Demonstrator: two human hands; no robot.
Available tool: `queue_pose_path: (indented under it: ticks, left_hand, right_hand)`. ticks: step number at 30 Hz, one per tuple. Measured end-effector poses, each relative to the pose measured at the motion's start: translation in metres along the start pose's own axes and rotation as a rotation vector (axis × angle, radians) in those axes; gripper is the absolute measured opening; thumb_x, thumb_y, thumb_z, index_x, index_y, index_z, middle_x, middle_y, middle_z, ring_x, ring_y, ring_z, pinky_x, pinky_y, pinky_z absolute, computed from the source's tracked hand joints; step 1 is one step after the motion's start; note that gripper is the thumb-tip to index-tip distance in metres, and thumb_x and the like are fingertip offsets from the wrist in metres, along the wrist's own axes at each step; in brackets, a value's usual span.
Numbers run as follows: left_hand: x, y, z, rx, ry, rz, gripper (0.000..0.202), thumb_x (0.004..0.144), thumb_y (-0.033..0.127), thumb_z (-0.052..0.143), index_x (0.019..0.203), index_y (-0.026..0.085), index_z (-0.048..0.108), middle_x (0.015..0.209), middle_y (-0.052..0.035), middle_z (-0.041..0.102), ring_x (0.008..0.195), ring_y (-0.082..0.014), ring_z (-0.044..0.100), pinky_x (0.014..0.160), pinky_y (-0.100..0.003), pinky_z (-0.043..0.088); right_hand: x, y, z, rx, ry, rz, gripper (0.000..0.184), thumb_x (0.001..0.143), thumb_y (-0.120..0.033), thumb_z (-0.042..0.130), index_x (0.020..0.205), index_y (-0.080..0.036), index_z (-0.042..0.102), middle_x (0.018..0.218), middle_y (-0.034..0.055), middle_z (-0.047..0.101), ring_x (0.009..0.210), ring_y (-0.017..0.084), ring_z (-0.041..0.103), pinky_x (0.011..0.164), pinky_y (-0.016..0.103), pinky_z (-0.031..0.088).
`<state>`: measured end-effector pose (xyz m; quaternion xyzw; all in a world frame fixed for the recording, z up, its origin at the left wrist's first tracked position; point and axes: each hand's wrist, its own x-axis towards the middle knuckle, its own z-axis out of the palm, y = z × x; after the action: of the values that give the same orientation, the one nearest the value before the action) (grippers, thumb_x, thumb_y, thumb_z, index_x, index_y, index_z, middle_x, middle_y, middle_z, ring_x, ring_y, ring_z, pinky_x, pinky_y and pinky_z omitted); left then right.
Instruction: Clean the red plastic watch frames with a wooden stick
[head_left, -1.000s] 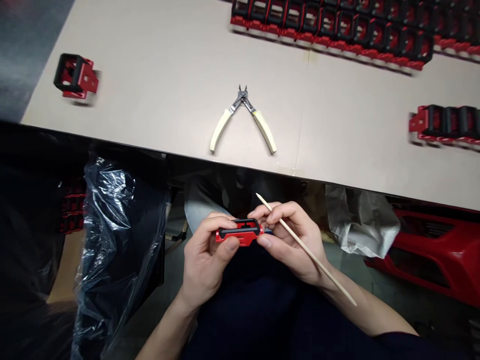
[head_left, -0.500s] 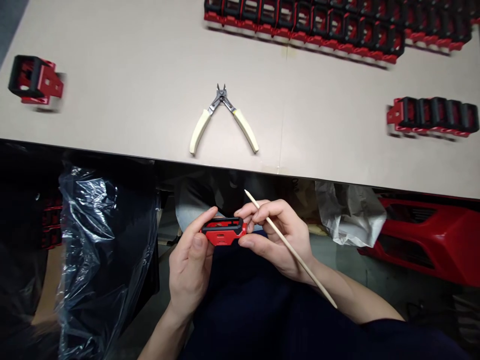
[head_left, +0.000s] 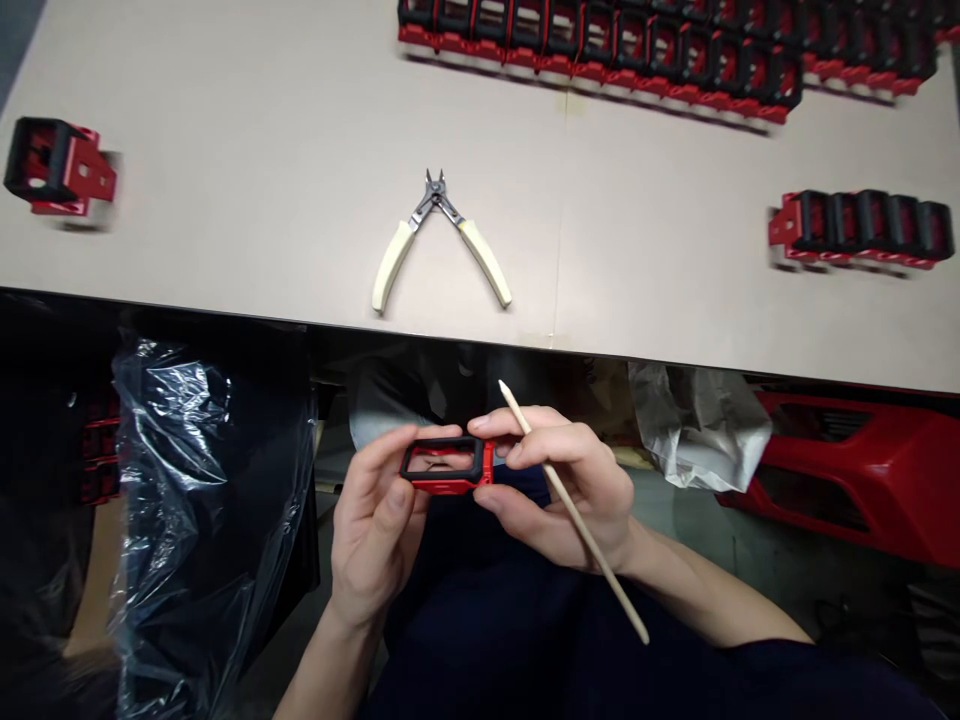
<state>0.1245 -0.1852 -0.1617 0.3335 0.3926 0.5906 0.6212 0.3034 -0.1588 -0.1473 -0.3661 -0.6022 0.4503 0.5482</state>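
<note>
Head view: left hand (head_left: 375, 530) grips chain link (head_left: 450, 486), right hand (head_left: 562, 490) a wooden stick (head_left: 592, 560).

The left hand (head_left: 375, 530) and right hand (head_left: 559, 490) partly hide the red-and-black cable-chain link (head_left: 450, 487). The far rows of links (head_left: 600, 50) run off the far edge, the red plastic moulding (head_left: 855, 470) runs off the right edge, and the lone link (head_left: 60, 170) at left is blurred.
</note>
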Motion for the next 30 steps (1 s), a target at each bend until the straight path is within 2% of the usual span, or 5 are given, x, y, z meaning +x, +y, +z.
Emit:
queue_pose_path:
  ticks: [4, 8, 15, 21, 30]
  left_hand:
    - [-0.007, -0.005, -0.006, 0.168, 0.051, 0.035, 0.027, 0.106, 0.045, 0.067, 0.119, 0.028, 0.084, 0.119, -0.0073, 0.085, 0.105, -0.024, 0.082, 0.089, -0.034, 0.068]
    - [-0.015, -0.009, -0.013, 0.314, 0.161, -0.071, 0.04, 0.105, 0.056, 0.065, 0.117, 0.023, 0.084, 0.11, -0.011, 0.085, 0.1, -0.0272, 0.081, 0.087, -0.036, 0.066]
    - [-0.014, -0.008, -0.014, 0.341, 0.158, -0.05, 0.04, 0.103, 0.059, 0.065, 0.114, 0.026, 0.085, 0.107, -0.0082, 0.085, 0.096, -0.0257, 0.081, 0.086, -0.034, 0.065]
    - [-0.002, 0.0, 0.0, 0.178, 0.168, -0.146, 0.041, 0.099, 0.064, 0.069, 0.102, 0.028, 0.087, 0.082, -0.0043, 0.082, 0.071, -0.0209, 0.078, 0.072, -0.033, 0.067]
    - [-0.007, 0.003, 0.001, 0.287, 0.214, -0.07, 0.049, 0.097, 0.073, 0.065, 0.099, 0.029, 0.087, 0.089, -0.0044, 0.084, 0.079, -0.0247, 0.082, 0.068, -0.034, 0.068]
  right_hand:
    - [0.003, -0.002, 0.001, 0.204, 0.061, 0.35, 0.022, 0.091, -0.021, 0.086, 0.096, -0.026, 0.065, 0.109, 0.0059, 0.083, 0.091, 0.019, 0.077, 0.079, 0.034, 0.064]
    - [0.008, -0.003, 0.002, 0.38, 0.113, 0.618, 0.032, 0.087, -0.04, 0.091, 0.09, -0.024, 0.063, 0.091, 0.0015, 0.077, 0.072, 0.013, 0.067, 0.065, 0.027, 0.056]
    - [0.011, -0.004, 0.003, 0.459, 0.127, 0.676, 0.039, 0.081, -0.042, 0.096, 0.085, -0.022, 0.063, 0.084, -0.001, 0.074, 0.063, 0.01, 0.061, 0.057, 0.022, 0.051]
    - [0.011, -0.008, 0.008, 0.556, 0.08, 0.761, 0.039, 0.083, -0.044, 0.094, 0.086, -0.022, 0.062, 0.083, -0.0022, 0.073, 0.056, 0.009, 0.062, 0.052, 0.022, 0.054]
    - [0.012, -0.013, 0.007, 0.45, 0.06, 0.62, 0.034, 0.087, -0.043, 0.091, 0.087, -0.025, 0.062, 0.082, -0.0015, 0.069, 0.066, 0.013, 0.061, 0.058, 0.025, 0.052]
